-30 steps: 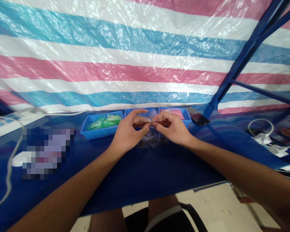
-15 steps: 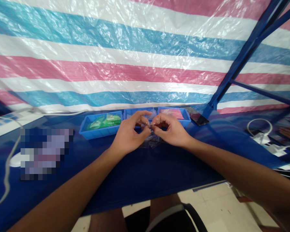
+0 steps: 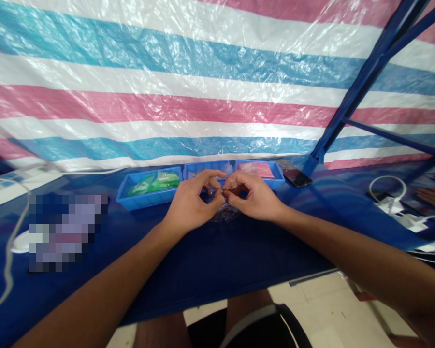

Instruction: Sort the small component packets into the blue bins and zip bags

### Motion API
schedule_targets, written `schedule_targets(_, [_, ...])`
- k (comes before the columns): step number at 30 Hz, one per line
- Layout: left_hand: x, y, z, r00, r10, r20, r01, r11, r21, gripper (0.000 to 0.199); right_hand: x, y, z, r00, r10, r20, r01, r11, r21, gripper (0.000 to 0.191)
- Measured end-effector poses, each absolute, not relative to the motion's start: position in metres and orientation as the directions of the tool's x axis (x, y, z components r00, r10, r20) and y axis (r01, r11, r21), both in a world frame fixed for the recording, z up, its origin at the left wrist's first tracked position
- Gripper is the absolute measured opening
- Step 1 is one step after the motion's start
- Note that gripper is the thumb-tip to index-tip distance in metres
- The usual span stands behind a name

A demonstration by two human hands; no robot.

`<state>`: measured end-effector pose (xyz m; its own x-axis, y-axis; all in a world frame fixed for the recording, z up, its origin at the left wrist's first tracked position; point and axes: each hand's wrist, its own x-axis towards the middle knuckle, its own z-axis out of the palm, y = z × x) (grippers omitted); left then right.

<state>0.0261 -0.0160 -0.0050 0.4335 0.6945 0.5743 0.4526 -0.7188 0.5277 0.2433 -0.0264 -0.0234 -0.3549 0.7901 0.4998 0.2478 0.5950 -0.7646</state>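
Note:
My left hand [image 3: 195,200] and my right hand [image 3: 254,195] meet over the table, thumbs and forefingers pinched together almost fingertip to fingertip. Whatever sits between the fingertips is small and partly shiny, mostly hidden by the fingers. Just below them, crinkled see-through plastic packets [image 3: 226,213] show on the blue tabletop; whether the fingers hold part of one I cannot tell. Behind the hands stand three blue trays in a row: the left tray [image 3: 145,199] with green packets [image 3: 163,181], the middle tray [image 3: 203,166] with see-through packets, and the right tray [image 3: 274,184] with pink packets [image 3: 257,169].
A dark phone [image 3: 297,177] lies right of the trays. On the left are a blurred-out item [image 3: 67,232], a white round object [image 3: 20,241] and a white cable [image 3: 9,270]. White chargers and cables [image 3: 413,222] lie at right, near another person's hand [image 3: 433,199]. A blue metal frame [image 3: 358,92] rises behind.
Both hands stay pinched together, with only slight finger movement at the tips. The whole view has shifted a little; trays and table items stand as before.

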Motion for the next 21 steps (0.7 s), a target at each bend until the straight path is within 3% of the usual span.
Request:
schedule_targets(14, [0.031,-0.016,-0.005,0.394,0.720,0.571,0.480,-0.691,0.541,0.046,0.237,-0.023,-0.029,-0.291,0.872,0.394,0.132,0.445,-0.886,0.016])
schedule_targets(17, [0.027,-0.014,-0.006,0.428,0.628,0.651,0.428,-0.775,0.466,0.046,0.238,-0.019,-0.027,-0.246,0.886,0.392,0.035,0.413,-0.910,0.024])
schedule_targets(21, [0.022,-0.012,-0.005,0.522,0.454,0.722,0.396,-0.879,0.266,0.048,0.242,-0.014,-0.021,-0.196,0.909,0.368,-0.120,0.350,-0.929,0.038])
